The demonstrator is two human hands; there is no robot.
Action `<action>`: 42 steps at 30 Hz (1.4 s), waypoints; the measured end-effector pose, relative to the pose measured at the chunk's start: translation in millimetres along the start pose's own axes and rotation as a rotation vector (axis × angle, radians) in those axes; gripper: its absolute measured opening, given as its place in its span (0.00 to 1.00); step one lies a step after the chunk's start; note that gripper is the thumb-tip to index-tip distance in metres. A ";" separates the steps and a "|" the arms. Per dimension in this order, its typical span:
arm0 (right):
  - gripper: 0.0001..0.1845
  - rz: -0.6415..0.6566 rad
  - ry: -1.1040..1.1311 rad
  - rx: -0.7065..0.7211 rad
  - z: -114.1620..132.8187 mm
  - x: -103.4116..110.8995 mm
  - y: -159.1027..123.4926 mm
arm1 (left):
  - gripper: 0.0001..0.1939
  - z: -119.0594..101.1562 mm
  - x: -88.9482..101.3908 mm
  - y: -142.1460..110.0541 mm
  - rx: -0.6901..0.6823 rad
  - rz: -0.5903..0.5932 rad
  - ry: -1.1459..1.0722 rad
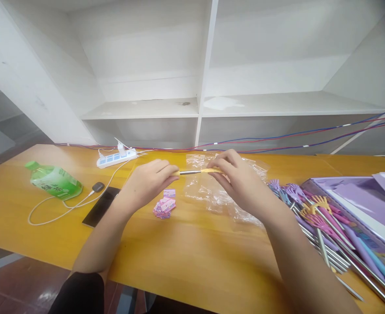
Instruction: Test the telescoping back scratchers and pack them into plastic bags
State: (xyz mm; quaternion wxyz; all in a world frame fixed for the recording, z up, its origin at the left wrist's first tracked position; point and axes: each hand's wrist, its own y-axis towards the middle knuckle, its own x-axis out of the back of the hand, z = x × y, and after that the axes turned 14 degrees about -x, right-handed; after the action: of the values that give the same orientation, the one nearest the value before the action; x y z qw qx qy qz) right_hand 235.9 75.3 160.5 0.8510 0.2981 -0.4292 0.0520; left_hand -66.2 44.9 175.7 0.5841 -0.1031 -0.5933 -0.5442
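Note:
Stretched level between my hands is a yellow back scratcher with a silver metal shaft. My left hand is closed around one yellow end, mostly hidden by the fingers. On the other yellow part, my right hand pinches with thumb and fingertips. Clear plastic bags lie beneath and behind the right hand. Below the left hand sits a small pile of pink and purple printed cards. To the right of my right forearm, several more back scratchers with hand-shaped heads are heaped in pink, purple, yellow and blue.
A purple box stands at the right edge beside the heap. On the left are a green bottle, a dark phone, a white cable and a power strip. White shelving rises behind the wooden table.

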 end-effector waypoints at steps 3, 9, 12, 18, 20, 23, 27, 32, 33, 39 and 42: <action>0.09 -0.179 -0.090 0.148 -3.2 -8.3 6.0 | 0.09 -0.4 -4.5 0.4 -0.002 -0.025 0.010; 0.04 -0.300 -0.113 0.265 -5.7 -12.3 9.0 | 0.05 -1.6 -9.9 6.8 -0.038 -0.148 0.095; 0.03 -0.358 -0.168 0.283 -5.7 -12.3 9.0 | 0.05 -1.4 -10.0 8.8 -0.055 -0.207 0.131; 0.02 -0.418 -0.215 0.321 -5.6 -8.6 9.9 | 0.03 1.3 -10.9 9.1 -0.076 -0.269 0.188; 0.03 -0.423 -0.221 0.311 -5.6 -6.5 10.2 | 0.03 2.4 -11.4 9.0 -0.071 -0.278 0.188; 0.04 -0.432 -0.226 0.304 -6.8 -3.3 10.4 | 0.02 4.4 -11.6 8.8 -0.085 -0.303 0.195; 0.07 -0.417 -0.233 0.268 -12.2 0.9 10.5 | 0.02 9.4 -11.1 6.2 -0.070 -0.300 0.189; 0.09 -0.422 -0.199 0.198 -21.7 10.4 11.2 | 0.02 18.8 -10.1 0.2 -0.031 -0.308 0.184; 0.09 -0.428 -0.199 0.189 -23.9 13.0 11.1 | 0.02 20.4 -9.6 -0.6 -0.030 -0.316 0.189; 0.08 -0.495 -0.212 0.176 -46.1 32.7 10.6 | 0.05 30.2 -4.2 -4.9 0.002 -0.323 0.210; 0.06 -0.549 -0.210 0.202 -60.6 42.1 12.3 | 0.06 35.6 -1.6 -7.4 0.022 -0.336 0.214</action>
State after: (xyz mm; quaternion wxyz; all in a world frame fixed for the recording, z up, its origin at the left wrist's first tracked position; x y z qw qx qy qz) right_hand 300.4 111.7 170.7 0.7503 0.4896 -0.4111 -0.1685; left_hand -92.0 70.2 180.4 0.5459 0.0623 -0.5428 -0.6352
